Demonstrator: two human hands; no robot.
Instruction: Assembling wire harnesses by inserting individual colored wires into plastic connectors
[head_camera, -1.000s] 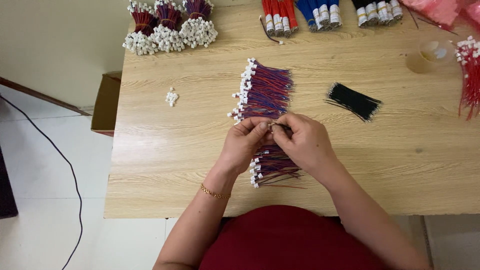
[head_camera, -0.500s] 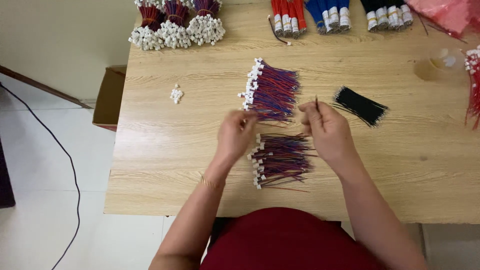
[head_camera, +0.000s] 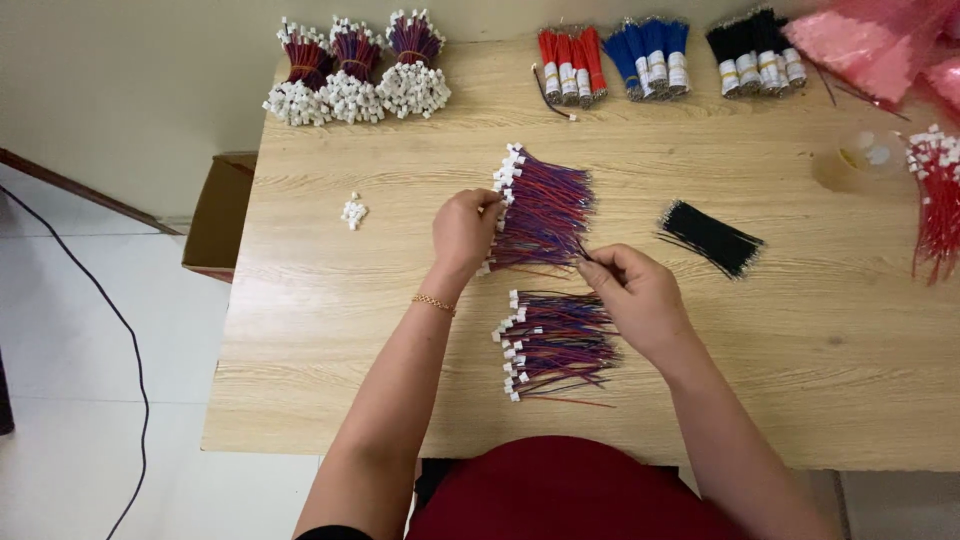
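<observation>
Both hands working at the upper wire pile on the wooden table.

Left hand (head_camera: 462, 228) closed on the connector end of the upper wire pile (head_camera: 545, 212), fingers curled over the white plugs. Right hand (head_camera: 632, 291) pinching thin wires at that pile's lower right edge, thumb and forefinger together; hands apart from each other. Lower wire pile (head_camera: 555, 343) lies just below the upper pile, untouched, between the forearms. Black ties (head_camera: 712, 238) right of the upper pile. Loose white connectors (head_camera: 353, 212) left of it. Three tied bundles (head_camera: 355, 72) far above-left, taped wire bundles (head_camera: 660, 55) above, on the table (head_camera: 800, 330).
</observation>
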